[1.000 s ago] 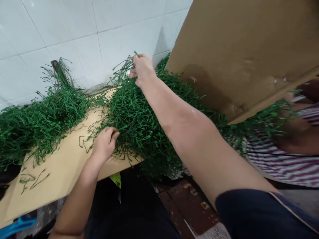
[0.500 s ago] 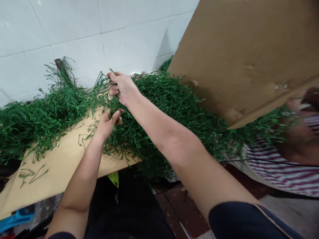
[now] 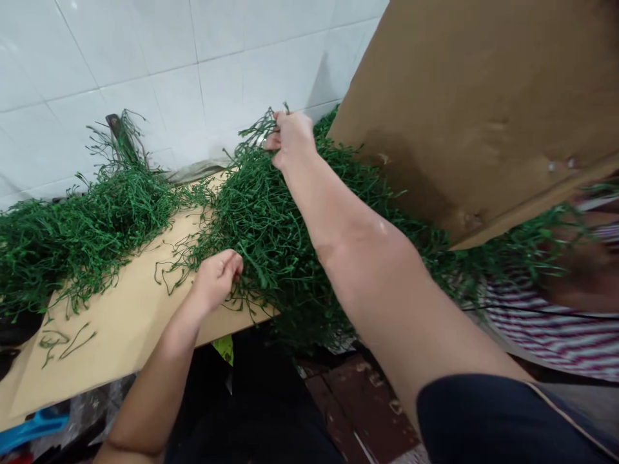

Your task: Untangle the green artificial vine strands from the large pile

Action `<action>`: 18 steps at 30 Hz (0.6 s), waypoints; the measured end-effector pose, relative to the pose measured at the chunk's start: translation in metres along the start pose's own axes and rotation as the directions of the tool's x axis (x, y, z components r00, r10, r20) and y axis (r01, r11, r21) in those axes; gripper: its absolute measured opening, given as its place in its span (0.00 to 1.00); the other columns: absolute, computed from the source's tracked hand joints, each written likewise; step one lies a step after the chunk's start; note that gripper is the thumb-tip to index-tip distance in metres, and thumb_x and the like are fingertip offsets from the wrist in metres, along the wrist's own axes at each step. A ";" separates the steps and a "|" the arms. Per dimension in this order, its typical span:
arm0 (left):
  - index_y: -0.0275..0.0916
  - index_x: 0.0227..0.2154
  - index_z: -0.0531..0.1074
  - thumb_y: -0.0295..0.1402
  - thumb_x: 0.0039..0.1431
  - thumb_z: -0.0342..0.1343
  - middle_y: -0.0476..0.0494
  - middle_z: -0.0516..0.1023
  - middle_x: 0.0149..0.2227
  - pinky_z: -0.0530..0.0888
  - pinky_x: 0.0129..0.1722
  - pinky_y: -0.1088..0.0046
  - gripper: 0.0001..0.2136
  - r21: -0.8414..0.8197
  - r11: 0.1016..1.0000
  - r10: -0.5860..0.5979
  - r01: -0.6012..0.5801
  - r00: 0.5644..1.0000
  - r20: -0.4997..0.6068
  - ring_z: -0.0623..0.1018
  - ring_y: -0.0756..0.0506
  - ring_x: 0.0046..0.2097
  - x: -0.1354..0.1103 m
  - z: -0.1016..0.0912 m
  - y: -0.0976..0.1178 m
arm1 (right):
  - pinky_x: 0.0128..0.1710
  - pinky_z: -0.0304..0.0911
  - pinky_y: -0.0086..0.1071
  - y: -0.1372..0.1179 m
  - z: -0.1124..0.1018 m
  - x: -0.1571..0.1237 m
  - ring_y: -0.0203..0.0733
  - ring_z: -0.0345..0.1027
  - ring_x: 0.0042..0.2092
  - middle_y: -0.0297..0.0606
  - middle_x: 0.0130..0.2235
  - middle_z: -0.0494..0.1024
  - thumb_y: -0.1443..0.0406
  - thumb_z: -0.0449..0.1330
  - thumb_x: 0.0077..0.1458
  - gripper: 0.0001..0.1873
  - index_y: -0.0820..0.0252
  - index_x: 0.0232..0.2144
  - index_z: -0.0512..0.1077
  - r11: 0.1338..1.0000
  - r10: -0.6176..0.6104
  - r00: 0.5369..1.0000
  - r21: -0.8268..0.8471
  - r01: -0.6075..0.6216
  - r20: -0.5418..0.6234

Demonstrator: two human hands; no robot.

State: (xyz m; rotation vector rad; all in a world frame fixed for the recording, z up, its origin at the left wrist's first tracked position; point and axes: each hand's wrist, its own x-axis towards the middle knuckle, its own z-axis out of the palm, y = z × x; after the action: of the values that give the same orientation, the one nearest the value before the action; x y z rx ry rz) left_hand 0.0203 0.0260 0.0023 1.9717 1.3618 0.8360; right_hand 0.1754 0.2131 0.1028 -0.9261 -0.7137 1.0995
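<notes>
A big heap of thin green plastic stems (image 3: 271, 232) lies on a tan board (image 3: 120, 328). My right hand (image 3: 290, 136) is raised over the far side of the heap near the wall, pinched on a tuft of green stems lifted from it. My left hand (image 3: 217, 278) rests at the heap's near left edge, fingers curled into the stems there. A second, lower pile of green stems (image 3: 82, 225) spreads along the left by the wall.
A large brown cardboard sheet (image 3: 474, 103) leans over the heap's right side. White wall tiles (image 3: 145, 58) stand behind. Another person in a striped shirt (image 3: 556, 328) is at the right. A few loose stems (image 3: 62, 341) lie on the board; a blue object (image 3: 33, 428) is below left.
My right hand has swung from the heap's left up and back toward the wall, lifting a tuft. My left hand has dropped back to the heap's near edge.
</notes>
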 end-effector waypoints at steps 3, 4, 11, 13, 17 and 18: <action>0.36 0.35 0.68 0.39 0.56 0.50 0.40 0.73 0.37 0.69 0.40 0.65 0.11 0.112 0.991 -0.055 0.071 0.989 -0.139 0.72 0.44 0.40 0.020 -0.009 -0.018 | 0.15 0.44 0.21 -0.003 0.004 -0.024 0.26 0.41 0.17 0.25 0.19 0.50 0.67 0.47 0.60 0.08 0.58 0.27 0.59 0.999 0.023 0.972 0.027 -0.031 0.235; 0.35 0.41 0.67 0.40 0.54 0.52 0.36 0.72 0.43 0.69 0.43 0.63 0.16 0.122 0.989 -0.053 0.080 0.977 -0.209 0.71 0.42 0.45 0.026 -0.012 -0.020 | 0.15 0.44 0.20 -0.001 0.008 -0.035 0.25 0.41 0.17 0.25 0.19 0.50 0.67 0.47 0.60 0.09 0.58 0.27 0.59 0.998 0.049 0.953 0.033 -0.062 0.300; 0.37 0.41 0.64 0.46 0.46 0.60 0.42 0.73 0.41 0.71 0.39 0.72 0.23 -0.440 0.896 -0.134 -0.063 0.905 -0.403 0.74 0.47 0.42 0.049 -0.024 -0.005 | 0.16 0.44 0.18 0.022 0.028 -0.092 0.22 0.41 0.17 0.23 0.18 0.50 0.69 0.46 0.62 0.11 0.61 0.26 0.58 0.941 0.225 0.859 0.126 -0.314 0.459; 0.38 0.36 0.64 0.46 0.45 0.62 0.48 0.72 0.32 0.68 0.29 0.78 0.21 -0.564 0.822 -0.188 -0.077 0.898 -0.397 0.72 0.53 0.31 0.051 -0.021 -0.005 | 0.16 0.44 0.18 0.025 0.030 -0.096 0.22 0.42 0.17 0.23 0.18 0.51 0.70 0.46 0.62 0.11 0.61 0.26 0.58 0.926 0.245 0.848 0.144 -0.348 0.470; 0.38 0.21 0.59 0.45 0.48 0.60 0.56 0.60 0.18 0.58 0.20 0.80 0.19 -0.603 0.797 -0.223 -0.029 0.914 -0.339 0.60 0.57 0.20 0.048 -0.011 -0.014 | 0.17 0.44 0.19 0.024 0.030 -0.093 0.22 0.43 0.17 0.23 0.19 0.50 0.70 0.47 0.61 0.11 0.61 0.26 0.58 0.930 0.242 0.849 0.138 -0.342 0.470; 0.38 0.19 0.57 0.45 0.49 0.59 0.56 0.58 0.17 0.57 0.19 0.79 0.20 -0.592 0.805 -0.208 -0.031 0.921 -0.331 0.58 0.57 0.19 0.047 -0.009 -0.016 | 0.17 0.44 0.19 0.024 0.030 -0.091 0.22 0.43 0.17 0.23 0.19 0.50 0.71 0.48 0.61 0.11 0.61 0.25 0.58 0.934 0.233 0.852 0.137 -0.331 0.470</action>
State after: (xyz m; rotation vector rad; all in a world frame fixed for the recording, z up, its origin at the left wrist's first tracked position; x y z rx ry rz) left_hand 0.0167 0.0765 0.0035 1.2853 1.1829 1.4534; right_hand 0.1115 0.1382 0.0912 -0.6038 -0.8263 1.6545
